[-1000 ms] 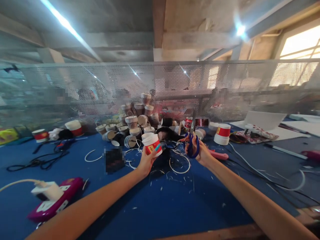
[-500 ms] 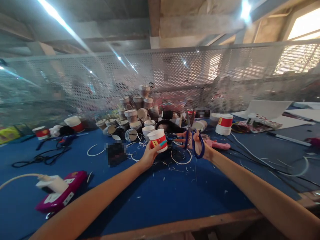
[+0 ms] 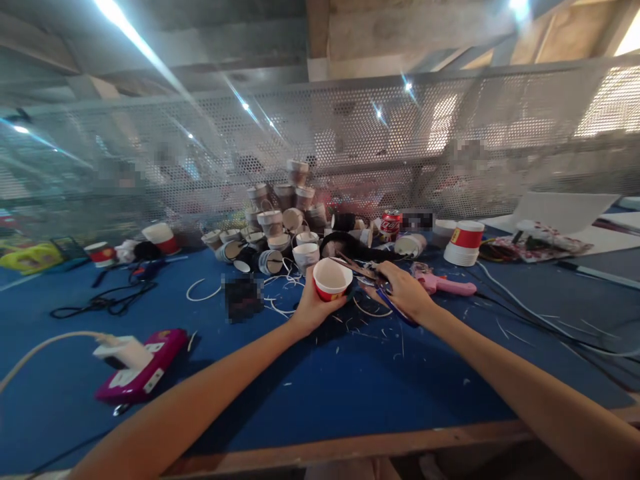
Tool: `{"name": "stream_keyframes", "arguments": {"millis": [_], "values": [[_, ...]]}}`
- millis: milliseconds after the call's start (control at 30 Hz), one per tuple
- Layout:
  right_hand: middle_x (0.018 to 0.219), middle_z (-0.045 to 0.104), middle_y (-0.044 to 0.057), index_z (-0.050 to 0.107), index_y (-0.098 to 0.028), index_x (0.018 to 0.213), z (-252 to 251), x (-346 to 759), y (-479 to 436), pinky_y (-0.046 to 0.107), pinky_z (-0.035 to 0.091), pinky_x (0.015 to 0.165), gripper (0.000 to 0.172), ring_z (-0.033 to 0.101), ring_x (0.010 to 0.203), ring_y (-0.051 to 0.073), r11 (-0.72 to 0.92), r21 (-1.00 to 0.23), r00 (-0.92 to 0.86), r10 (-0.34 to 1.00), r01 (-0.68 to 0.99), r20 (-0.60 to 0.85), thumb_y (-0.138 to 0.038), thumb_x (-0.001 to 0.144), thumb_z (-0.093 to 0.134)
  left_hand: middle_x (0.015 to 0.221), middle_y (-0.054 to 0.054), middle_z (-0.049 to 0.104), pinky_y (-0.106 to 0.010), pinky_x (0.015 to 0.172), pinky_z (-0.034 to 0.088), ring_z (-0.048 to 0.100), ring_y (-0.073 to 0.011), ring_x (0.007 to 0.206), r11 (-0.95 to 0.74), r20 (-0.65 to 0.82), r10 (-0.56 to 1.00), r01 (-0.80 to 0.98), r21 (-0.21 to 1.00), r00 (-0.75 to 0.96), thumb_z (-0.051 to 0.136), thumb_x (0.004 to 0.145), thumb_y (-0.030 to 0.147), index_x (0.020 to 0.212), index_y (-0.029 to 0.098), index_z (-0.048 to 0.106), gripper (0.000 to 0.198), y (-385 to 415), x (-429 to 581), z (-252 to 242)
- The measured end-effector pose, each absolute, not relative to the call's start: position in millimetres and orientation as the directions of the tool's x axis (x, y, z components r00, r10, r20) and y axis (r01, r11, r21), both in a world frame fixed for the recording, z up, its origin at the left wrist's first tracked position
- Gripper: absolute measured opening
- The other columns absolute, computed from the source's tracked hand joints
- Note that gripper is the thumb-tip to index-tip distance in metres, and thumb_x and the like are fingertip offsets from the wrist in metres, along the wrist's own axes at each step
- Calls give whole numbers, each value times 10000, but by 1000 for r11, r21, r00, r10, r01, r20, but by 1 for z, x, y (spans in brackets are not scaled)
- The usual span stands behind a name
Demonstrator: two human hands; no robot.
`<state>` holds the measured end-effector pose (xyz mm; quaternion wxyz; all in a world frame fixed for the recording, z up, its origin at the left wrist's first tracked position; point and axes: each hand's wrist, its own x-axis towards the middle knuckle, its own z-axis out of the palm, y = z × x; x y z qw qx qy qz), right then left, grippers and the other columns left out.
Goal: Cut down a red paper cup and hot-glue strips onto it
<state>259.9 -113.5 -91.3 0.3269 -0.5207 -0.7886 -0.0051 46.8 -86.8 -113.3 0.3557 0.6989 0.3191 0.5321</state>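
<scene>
My left hand (image 3: 316, 308) is wrapped round a red and white paper cup (image 3: 332, 279), its open mouth tipped toward me. In my right hand (image 3: 404, 291) is a pair of scissors (image 3: 369, 272) with blue handles. The blades point left and reach the cup's right rim; whether they have closed on it I cannot tell. Just behind the cup stands a pile of small paper cups (image 3: 271, 224), some wrapped in grey-brown or black. White cord scraps (image 3: 370, 308) lie on the table below my hands.
A pink glue gun (image 3: 450, 287) lies right of my right hand. Stacked paper cups (image 3: 465, 244) and a red drink can (image 3: 391, 225) stand behind. At left are a purple power strip (image 3: 143, 373) and a black cable (image 3: 107, 303). A perforated metal screen (image 3: 360, 147) closes off the back.
The scissors have swung from upright to pointing left, up against the cup, and my right fingers have closed round the handles. The cup has tilted so its inside shows. The view has shifted slightly.
</scene>
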Motion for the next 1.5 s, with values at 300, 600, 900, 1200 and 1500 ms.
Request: {"name": "stream_keyframes", "arguments": {"millis": [300, 600, 900, 1200, 1500], "values": [[865, 567, 69, 488, -189, 833, -74, 263, -113, 292, 421, 665, 254, 556, 776, 196, 436, -285, -244, 818, 853, 520, -438, 832, 438, 1107, -64, 595, -408, 934, 431, 580, -228, 1016, -158, 262, 907, -310, 937, 329, 783, 548, 221, 1161, 218, 421, 712, -92, 47, -108], [958, 594, 119, 521, -154, 945, -72, 262, -92, 331, 417, 728, 347, 519, 886, 244, 423, 40, -372, 743, 905, 556, -466, 832, 424, 854, -44, 693, -280, 653, 502, 645, -172, 711, 203, -25, 925, -436, 877, 380, 768, 568, 265, 985, 184, 583, 463, -79, 45, -112], [971, 593, 96, 545, -160, 997, -88, 266, -96, 301, 418, 691, 365, 532, 916, 235, 300, 27, -266, 797, 954, 542, -467, 828, 441, 959, -40, 662, -275, 699, 510, 638, -161, 778, 149, -2, 931, -375, 915, 364, 816, 512, 248, 1068, 188, 510, 637, -84, 49, -108], [865, 624, 76, 564, -164, 934, -90, 267, -101, 275, 377, 593, 369, 559, 832, 210, 328, 37, -288, 765, 944, 576, -491, 821, 434, 948, -46, 665, -269, 699, 508, 634, -155, 765, 86, 78, 902, -355, 931, 424, 792, 567, 259, 1051, 198, 508, 565, -86, 47, -115], [840, 651, 83, 585, -165, 942, -89, 271, -101, 268, 387, 584, 356, 597, 779, 213, 360, 28, -305, 742, 932, 597, -454, 812, 424, 873, -37, 668, -276, 672, 507, 632, -165, 735, 94, 72, 899, -350, 932, 432, 784, 563, 250, 1008, 190, 537, 513, -87, 46, -115]]}}
